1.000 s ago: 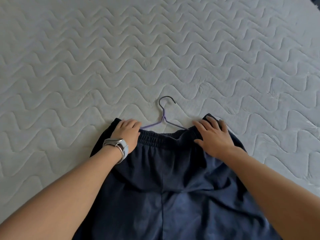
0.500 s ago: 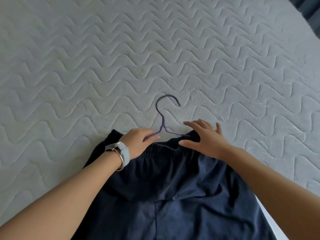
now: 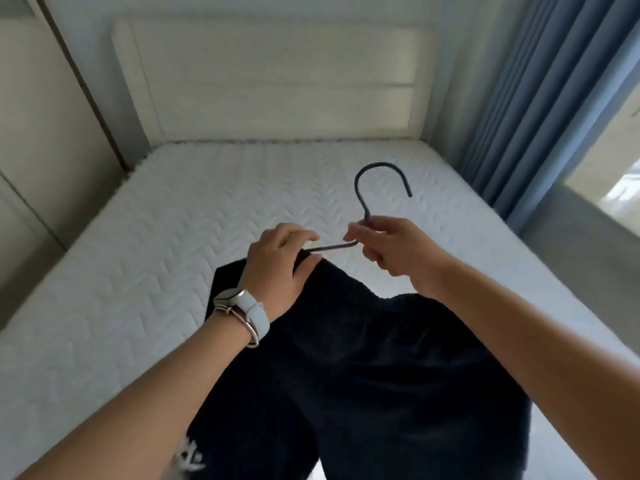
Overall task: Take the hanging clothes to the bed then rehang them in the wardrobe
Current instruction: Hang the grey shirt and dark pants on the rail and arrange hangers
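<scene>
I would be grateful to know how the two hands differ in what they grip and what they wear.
The left hand grips the hanger's arm together with the dark shorts; the right hand pinches the neck below the hook. The left wrist wears a white watch and a bangle; the right is bare. Both are shut on the hanger.

Arms: both bare to the lower edge of the view; no sleeves in sight
Left hand (image 3: pixel 277 268): bare, no glove; no ring visible
Right hand (image 3: pixel 391 251): bare, no glove; no ring visible
Left wrist: watch (image 3: pixel 242 306) on a white strap, its case pale and rounded; a thin silver-coloured bangle (image 3: pixel 250 328) sits just beside the strap, on the forearm side
Right wrist: nothing worn
</scene>
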